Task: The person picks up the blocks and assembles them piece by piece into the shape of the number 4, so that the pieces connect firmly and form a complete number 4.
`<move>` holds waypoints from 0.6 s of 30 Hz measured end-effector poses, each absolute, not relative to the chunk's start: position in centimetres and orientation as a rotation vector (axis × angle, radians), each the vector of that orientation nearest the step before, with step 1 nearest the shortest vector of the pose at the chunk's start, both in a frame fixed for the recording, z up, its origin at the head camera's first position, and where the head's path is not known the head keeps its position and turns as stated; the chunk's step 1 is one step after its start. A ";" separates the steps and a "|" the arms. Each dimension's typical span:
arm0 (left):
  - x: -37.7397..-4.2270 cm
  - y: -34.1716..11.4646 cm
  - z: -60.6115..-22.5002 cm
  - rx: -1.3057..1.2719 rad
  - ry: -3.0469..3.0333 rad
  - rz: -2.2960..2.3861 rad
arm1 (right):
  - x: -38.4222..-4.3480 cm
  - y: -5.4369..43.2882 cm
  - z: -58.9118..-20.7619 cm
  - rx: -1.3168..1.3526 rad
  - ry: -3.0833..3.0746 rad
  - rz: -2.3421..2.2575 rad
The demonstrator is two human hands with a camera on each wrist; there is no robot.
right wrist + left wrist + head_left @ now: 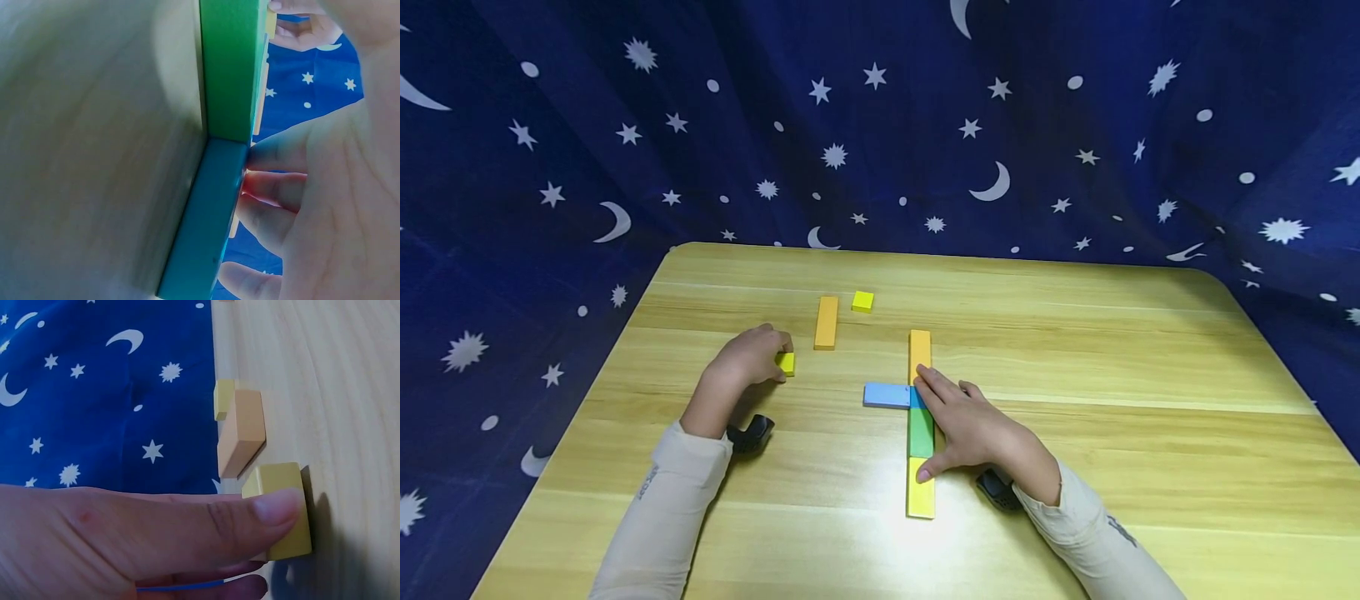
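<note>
In the head view, my left hand (747,357) pinches a small yellow block (787,365) between thumb and fingers, left of a row of blocks. The left wrist view shows the thumb flat against this yellow block (287,540). My right hand (970,425) spreads over the row, its fingertips by the blue piece and its thumb on the yellow one. From far to near the row holds an orange block (920,348), a blue block (203,219), a green block (921,435) and a yellow block (921,502). A light blue block (886,395) juts left from the row.
A loose orange block (826,323) and a small yellow block (862,302) lie farther back on the wooden table (1075,333). A dark blue curtain (895,117) with stars and moons hangs behind the table and along its sides. Black wrist devices sit at both wrists.
</note>
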State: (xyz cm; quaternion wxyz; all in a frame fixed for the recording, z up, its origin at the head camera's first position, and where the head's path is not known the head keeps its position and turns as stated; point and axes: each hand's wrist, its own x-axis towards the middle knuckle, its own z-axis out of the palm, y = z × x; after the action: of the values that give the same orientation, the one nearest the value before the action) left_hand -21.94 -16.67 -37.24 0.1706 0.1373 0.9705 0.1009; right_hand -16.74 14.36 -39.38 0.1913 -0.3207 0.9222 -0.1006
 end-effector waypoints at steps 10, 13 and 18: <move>-21.4 -16.0 -36.7 0.404 2.769 0.302 | -16.7 14.4 -39.4 -0.912 2.598 -0.285; -21.2 -15.6 -36.6 0.427 2.760 0.307 | -16.7 14.4 -39.4 -0.912 2.597 -0.288; -21.0 -14.9 -36.7 0.476 2.754 0.316 | -16.7 14.4 -39.4 -0.911 2.599 -0.282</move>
State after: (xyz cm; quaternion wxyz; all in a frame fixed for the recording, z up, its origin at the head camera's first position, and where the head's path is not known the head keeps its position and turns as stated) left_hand -21.05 -14.85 -36.68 0.1636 0.1670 0.9660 0.1108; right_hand -16.73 14.41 -39.41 0.1856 -0.3235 0.9224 -0.1001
